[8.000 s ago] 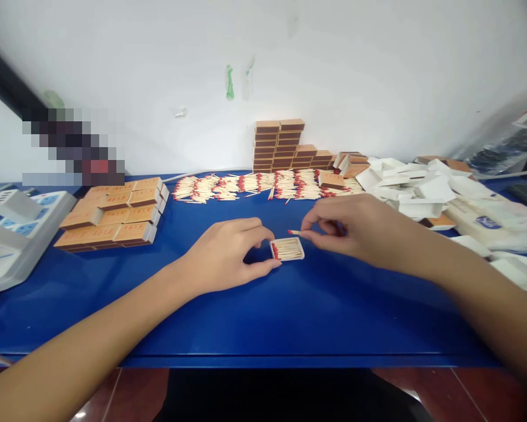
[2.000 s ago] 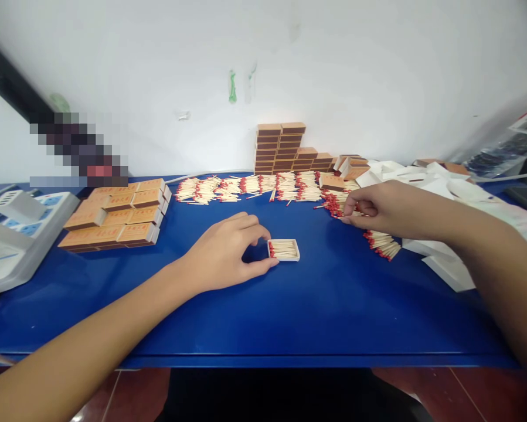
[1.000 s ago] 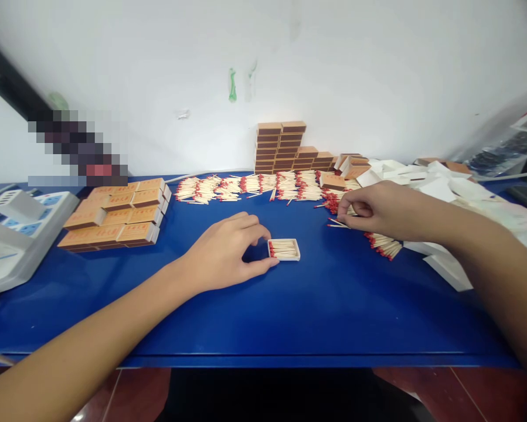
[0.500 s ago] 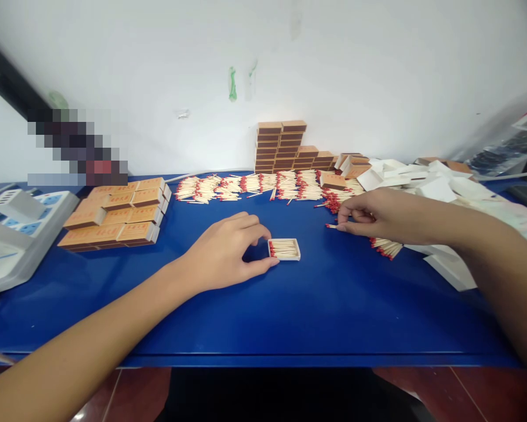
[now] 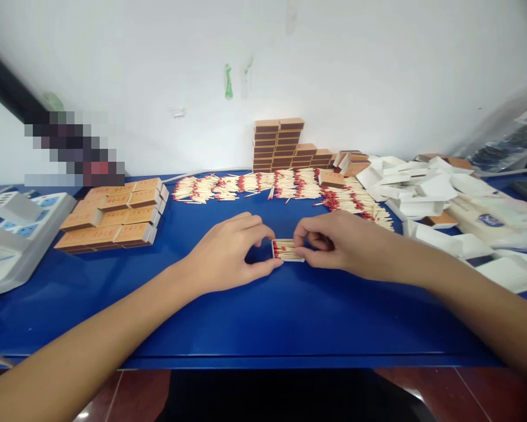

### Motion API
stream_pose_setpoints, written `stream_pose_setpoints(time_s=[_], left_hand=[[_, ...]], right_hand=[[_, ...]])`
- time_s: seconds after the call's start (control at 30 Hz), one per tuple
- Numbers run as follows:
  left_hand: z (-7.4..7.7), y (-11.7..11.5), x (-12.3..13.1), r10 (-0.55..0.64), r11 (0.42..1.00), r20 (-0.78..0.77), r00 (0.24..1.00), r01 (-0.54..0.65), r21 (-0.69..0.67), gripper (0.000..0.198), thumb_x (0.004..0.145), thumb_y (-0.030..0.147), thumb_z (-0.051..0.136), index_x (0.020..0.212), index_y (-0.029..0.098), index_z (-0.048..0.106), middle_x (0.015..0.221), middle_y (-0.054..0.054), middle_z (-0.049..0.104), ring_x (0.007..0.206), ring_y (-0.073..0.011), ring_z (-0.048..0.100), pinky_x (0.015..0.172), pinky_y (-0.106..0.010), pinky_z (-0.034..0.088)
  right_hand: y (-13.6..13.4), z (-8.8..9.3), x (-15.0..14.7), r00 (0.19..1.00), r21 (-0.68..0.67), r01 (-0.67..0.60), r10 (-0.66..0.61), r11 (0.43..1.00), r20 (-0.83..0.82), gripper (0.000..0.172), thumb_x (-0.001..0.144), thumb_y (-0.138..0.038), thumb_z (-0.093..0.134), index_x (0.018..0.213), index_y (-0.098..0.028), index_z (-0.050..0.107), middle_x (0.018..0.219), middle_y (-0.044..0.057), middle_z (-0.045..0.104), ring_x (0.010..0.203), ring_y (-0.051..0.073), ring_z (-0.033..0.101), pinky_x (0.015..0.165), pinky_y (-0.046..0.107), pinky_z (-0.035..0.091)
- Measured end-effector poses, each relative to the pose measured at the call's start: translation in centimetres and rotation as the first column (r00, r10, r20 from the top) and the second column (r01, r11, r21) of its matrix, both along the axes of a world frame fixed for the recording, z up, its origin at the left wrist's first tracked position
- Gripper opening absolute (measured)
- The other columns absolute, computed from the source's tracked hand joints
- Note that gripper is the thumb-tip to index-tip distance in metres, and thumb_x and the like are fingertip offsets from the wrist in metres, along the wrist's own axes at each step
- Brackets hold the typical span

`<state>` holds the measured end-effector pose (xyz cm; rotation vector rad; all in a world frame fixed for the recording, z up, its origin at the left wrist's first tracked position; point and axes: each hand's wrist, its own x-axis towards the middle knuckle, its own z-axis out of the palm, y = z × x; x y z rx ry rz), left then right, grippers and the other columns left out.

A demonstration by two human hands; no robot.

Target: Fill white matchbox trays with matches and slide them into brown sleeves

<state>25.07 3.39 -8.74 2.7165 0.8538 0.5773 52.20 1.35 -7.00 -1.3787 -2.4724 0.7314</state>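
Filling step, mid-frame on the tabletop: tray of red-tipped matches pinched at its left end between thumb and forefinger of the half-curled left hand. Right hand closed to a narrow pinch at the tray's right end, fingertips down on the matches; gripping matches or tray wall, cannot tell. Next move, by judgement, calls for levelling the matches, heads kept left and tray held flat.

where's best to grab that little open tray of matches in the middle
Pinch the tray across its near and far long walls, coming from its left end as the left hand does. It lies flat, open-topped and full, so keep it level.
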Motion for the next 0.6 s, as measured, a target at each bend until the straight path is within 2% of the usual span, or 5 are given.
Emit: stream_pose_setpoints(time_s=[0.3, 0.43, 0.5, 0.6], left_hand=[[0.1, -0.3, 0.1, -0.028, 0.999, 0.041, 0.999, 0.027, 0.033, 0.027, 0.099, 0.041, 0.08, 0.111, 0.017, 0.073, 0.095, -0.004, 0.07, 0.089, -0.0209, 0.065, 0.078, -0.034, 0.052], [0.0, -0.2, 0.2, -0.032, 0.999, 0.039, 0.999, 0.031, 0.024, 0.027, 0.099, 0.04, 0.08, 0.111, 0.017, 0.075, 0.094, -0.004, 0.069, 0.088, -0.0206, 0.064, 0.077, -0.034, 0.051], [-0.1, -0.1, 0.0, -0.031, 0.999, 0.041, 0.999, 0.03, 0.017, 0.027, 0.099, 0.04, 0.08, 0.112, 0.017, 0.075, 0.093, -0.003, 0.068, 0.088, -0.0205, 0.064, 0.077, -0.034, 0.051], [-0.1, 0.1, -0.5, -0.023, 1.0, 0.032, 0.999, 0.023, 0.008, 0.026, 0.1, 0.04, 0.079, 0.113, 0.017, 0.076, 0.092, -0.003, 0.067, 0.088, -0.0204, 0.064, 0.078, -0.033, 0.05]], right_hand=[[-0.7, -0.1, -0.8, 1.0, 0.003, -0.022, 0.022, 1.0, 0.002, 0.016, 0.098, -0.043, 0.063, 0.09, -0.029, 0.067, 0.068, -0.002, 0.06, 0.059, 0.017, 0.052, 0.061, 0.033, 0.035], [-0.9, 0.2, -0.6, 0.999, 0.046, -0.003, 0.002, 0.999, 0.035, 0.021, 0.101, -0.05, 0.059, 0.098, -0.031, 0.067, 0.068, -0.002, 0.06, 0.058, 0.018, 0.052, 0.06, 0.033, 0.033], [-0.7, 0.5, 0.0, 0.999, 0.079, 0.024, -0.026, 0.997, 0.027, 0.025, 0.103, -0.054, 0.057, 0.1, -0.032, 0.068, 0.066, -0.002, 0.058, 0.057, 0.019, 0.051, 0.06, 0.034, 0.032], [0.4, 0.9, 1.9, 0.993, 0.203, 0.1, -0.111, 0.974, 0.044, 0.028, 0.102, -0.054, 0.056, 0.095, -0.029, 0.069, 0.063, -0.001, 0.055, 0.056, 0.018, 0.05, 0.062, 0.035, 0.034]])
